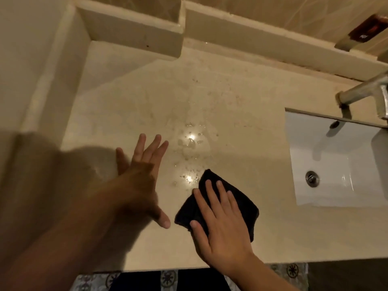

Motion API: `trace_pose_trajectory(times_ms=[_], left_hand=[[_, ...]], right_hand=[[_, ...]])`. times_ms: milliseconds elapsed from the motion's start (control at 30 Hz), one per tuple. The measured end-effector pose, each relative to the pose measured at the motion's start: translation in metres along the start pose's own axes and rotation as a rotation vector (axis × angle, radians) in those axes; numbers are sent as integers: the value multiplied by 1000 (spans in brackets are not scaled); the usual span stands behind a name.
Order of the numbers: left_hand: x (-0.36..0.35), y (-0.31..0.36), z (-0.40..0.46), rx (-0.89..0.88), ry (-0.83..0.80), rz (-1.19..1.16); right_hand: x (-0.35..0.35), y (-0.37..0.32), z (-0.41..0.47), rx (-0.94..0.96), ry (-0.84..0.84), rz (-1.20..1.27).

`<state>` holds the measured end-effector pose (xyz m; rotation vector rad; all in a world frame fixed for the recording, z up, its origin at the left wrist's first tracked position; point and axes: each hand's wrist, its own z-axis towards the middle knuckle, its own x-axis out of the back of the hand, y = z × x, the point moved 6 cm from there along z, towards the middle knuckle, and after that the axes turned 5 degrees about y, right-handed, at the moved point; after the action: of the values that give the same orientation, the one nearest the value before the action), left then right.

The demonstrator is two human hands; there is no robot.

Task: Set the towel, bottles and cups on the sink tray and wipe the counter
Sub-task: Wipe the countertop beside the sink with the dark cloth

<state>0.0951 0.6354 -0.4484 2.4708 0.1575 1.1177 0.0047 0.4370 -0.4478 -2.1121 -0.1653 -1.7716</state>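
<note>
Droplets (190,141) glisten on the table (241,114) beyond the black cloth (241,204) pressed flat under the right hand (222,223); left hand (140,175) splayed, holding nothing; sink (336,164) at right.

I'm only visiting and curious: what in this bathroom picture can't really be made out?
- Left hand: motion-blurred and shadowed in the head view; whether it touches the counter is unclear.
- Faucet: cut off by the right edge.
- Black cloth: partly hidden under the right hand.
- Brown label: too blurred to read.

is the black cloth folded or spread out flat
Folded: the black cloth is a small thick pad with doubled edges, pressed flat on the counter under the right hand.
</note>
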Motion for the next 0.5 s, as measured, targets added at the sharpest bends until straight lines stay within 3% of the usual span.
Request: trace_pose_trajectory(times_ms=[133,267,367,500], left_hand=[[6,-7,-7,-121,120,-210],[5,-10,-6,-95,256,-206],[-1,-11,0,-13,331,-156],[1,-5,11,185,426,38]], right_hand=[[0,-34,46,191,-7,23],[4,-38,84,261,17,16],[8,-21,100,213,38,14],[23,37,107,-2,103,1]])
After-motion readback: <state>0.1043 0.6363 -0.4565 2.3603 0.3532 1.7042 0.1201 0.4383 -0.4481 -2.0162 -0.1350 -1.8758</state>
